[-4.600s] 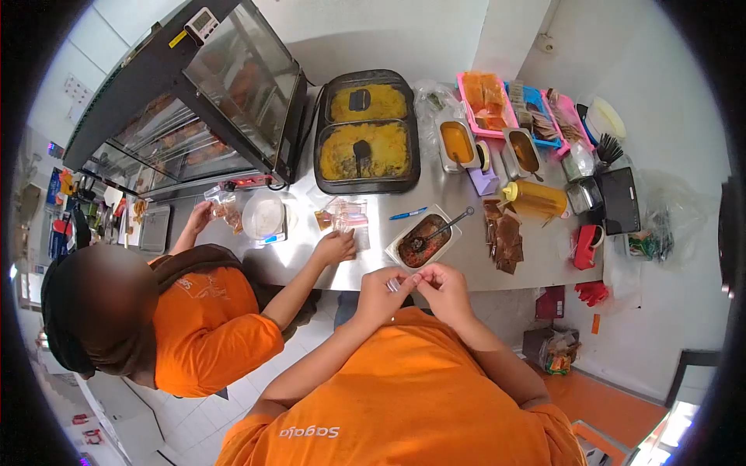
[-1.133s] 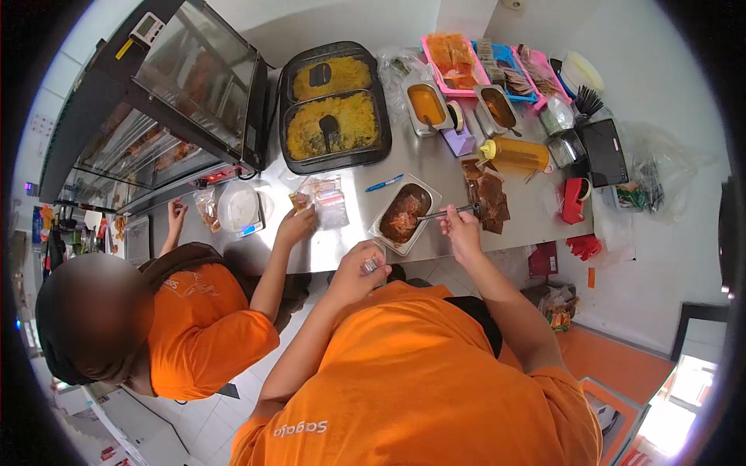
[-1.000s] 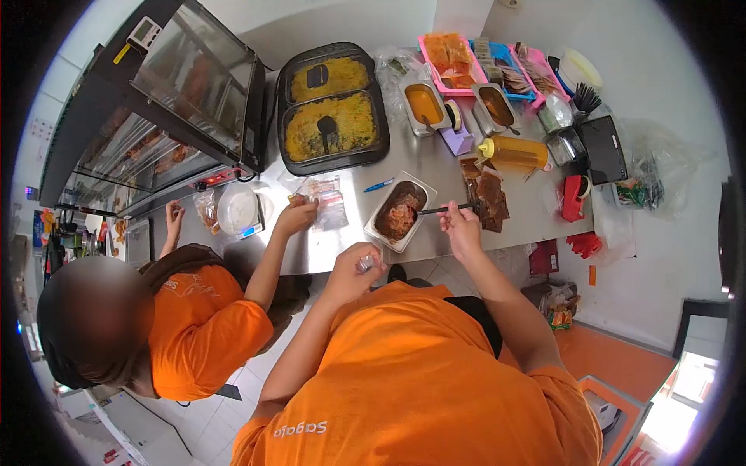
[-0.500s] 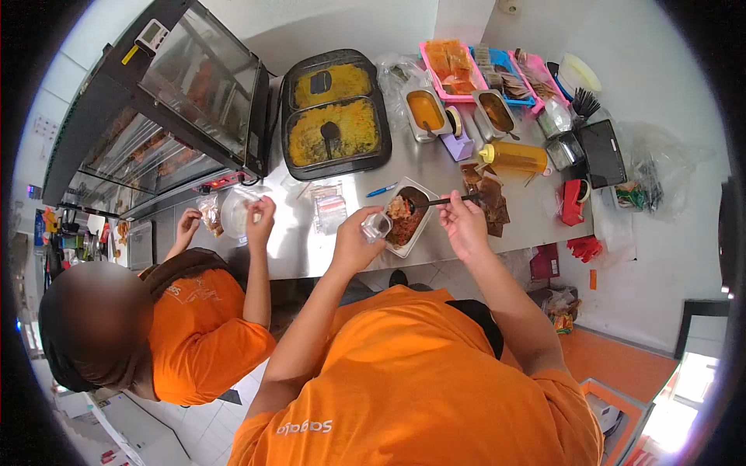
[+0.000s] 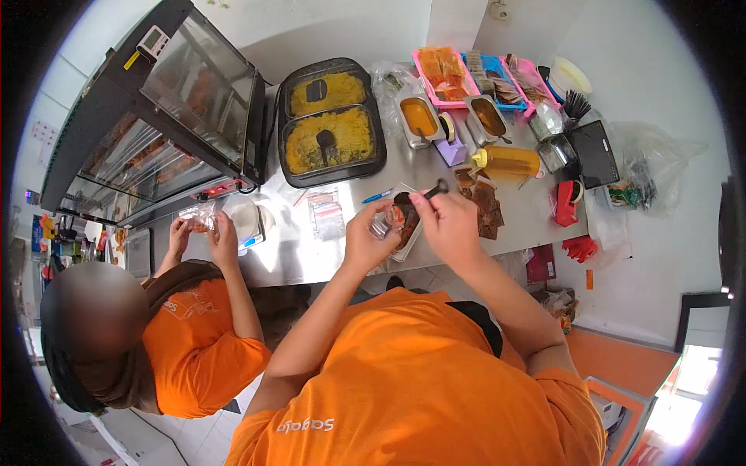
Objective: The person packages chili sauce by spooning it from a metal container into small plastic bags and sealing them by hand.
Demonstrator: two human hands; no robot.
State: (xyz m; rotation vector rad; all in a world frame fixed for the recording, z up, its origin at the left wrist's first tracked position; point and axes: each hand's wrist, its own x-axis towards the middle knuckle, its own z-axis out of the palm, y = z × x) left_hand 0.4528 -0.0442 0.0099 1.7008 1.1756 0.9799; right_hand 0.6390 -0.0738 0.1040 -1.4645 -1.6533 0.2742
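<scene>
My left hand (image 5: 365, 242) is closed around a small clear plastic cup (image 5: 380, 227), with some reddish food showing at its mouth. In my right hand (image 5: 452, 227) is a black spoon (image 5: 437, 188), gripped with its knobbed handle end pointing up and away; its bowl is hidden or too small to make out near the cup. Beneath both hands stands a steel food pan (image 5: 402, 187) of dark red chunky sauce (image 5: 410, 238), partly covered by my fingers.
At left, a co-worker's hands hold a clear bag (image 5: 203, 216) beside a scale (image 5: 250, 242) and glass warmer (image 5: 198, 78). A black two-part pan (image 5: 332, 167) sits behind. Sauce pans (image 5: 420, 116), a yellow squeeze bottle (image 5: 509, 161) and brown sachets (image 5: 486, 206) lie right.
My right hand has moved left, close to the cup, and the spoon has tipped from level to steeper. The co-worker's hands have come together on the bag, away from the scale.
</scene>
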